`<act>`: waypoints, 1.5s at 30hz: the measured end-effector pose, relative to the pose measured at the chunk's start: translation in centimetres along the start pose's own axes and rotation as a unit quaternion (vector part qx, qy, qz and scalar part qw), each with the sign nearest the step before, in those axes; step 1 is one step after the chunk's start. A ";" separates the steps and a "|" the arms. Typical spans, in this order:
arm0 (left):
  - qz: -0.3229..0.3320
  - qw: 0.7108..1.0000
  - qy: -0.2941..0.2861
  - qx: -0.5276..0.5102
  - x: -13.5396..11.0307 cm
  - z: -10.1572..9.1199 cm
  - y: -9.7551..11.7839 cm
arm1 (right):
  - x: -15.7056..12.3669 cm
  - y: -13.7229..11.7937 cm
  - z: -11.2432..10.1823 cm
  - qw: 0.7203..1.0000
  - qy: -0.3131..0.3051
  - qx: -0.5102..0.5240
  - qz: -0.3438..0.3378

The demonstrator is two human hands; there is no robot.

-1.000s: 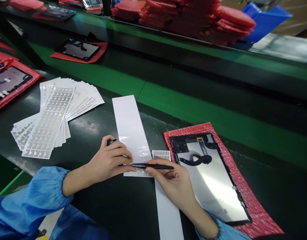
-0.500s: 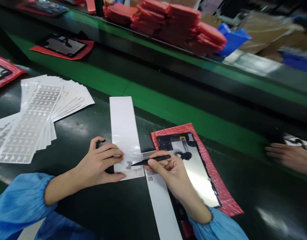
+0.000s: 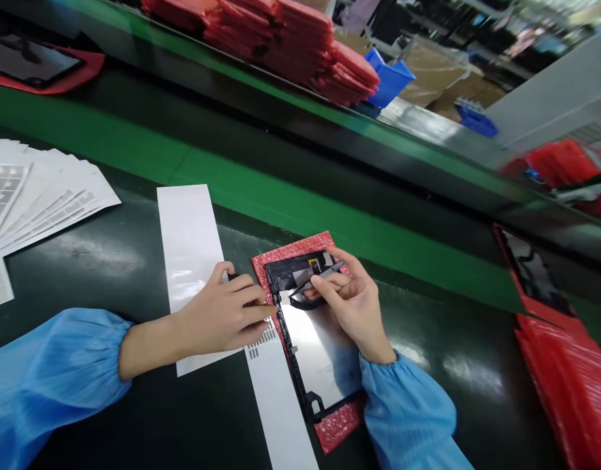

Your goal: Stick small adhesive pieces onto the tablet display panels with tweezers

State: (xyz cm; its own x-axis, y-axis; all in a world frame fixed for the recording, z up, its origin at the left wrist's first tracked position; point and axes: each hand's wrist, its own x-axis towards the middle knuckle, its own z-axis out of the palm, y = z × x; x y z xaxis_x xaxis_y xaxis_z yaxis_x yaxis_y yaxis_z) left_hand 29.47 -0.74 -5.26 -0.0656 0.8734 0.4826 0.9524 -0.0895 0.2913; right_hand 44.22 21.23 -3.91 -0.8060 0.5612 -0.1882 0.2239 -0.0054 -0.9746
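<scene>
My right hand (image 3: 352, 303) pinches dark, slim tweezers (image 3: 324, 275), their tip near the upper left edge of a tablet screen assembly (image 3: 322, 346) lying with its silvery back up. At that tip is a small pale sticker (image 3: 284, 297); whether it touches the panel I cannot tell. My left hand (image 3: 226, 313) is open, its fingertips reaching to the panel's left edge. Beneath the panel lies a red bubble-wrap bag (image 3: 339, 427). A blank white strip (image 3: 187, 228) is partly under my left hand, beside a white sheet of small grey stickers (image 3: 280, 411).
Fanned sticker sheets (image 3: 60, 189) lie at the left. Red bubble bags (image 3: 285, 42) and a blue bin (image 3: 391, 78) stand on the raised shelf. At the right are more red bags (image 3: 569, 385) and another panel (image 3: 530, 261); one more panel (image 3: 30, 59) is at upper left.
The tweezers in my right hand have moved from the white strip to the panel's upper left edge. My left hand has left the strip's lower end and moved right to the panel. My view has turned right.
</scene>
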 end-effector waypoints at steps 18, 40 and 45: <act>-0.034 0.998 -0.054 -0.027 -0.2 -0.1 -0.1 | -0.9 -0.4 0.0 1.000 0.001 -0.020 0.007; -0.026 0.999 -0.036 -0.011 0.1 -0.2 0.0 | -0.5 -0.4 0.1 1.000 -0.014 -0.021 -0.007; -0.022 1.000 -0.006 -0.007 0.2 -0.2 0.0 | -0.5 -0.2 0.0 1.000 -0.010 -0.021 -0.005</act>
State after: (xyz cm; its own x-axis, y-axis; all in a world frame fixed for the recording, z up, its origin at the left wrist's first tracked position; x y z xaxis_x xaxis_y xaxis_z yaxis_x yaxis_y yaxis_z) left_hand 29.41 -0.70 -4.97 -0.1044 0.8826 0.4584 0.9446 -0.0562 0.3233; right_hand 44.60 20.93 -3.67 -0.8195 0.5438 -0.1808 0.2382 0.0363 -0.9705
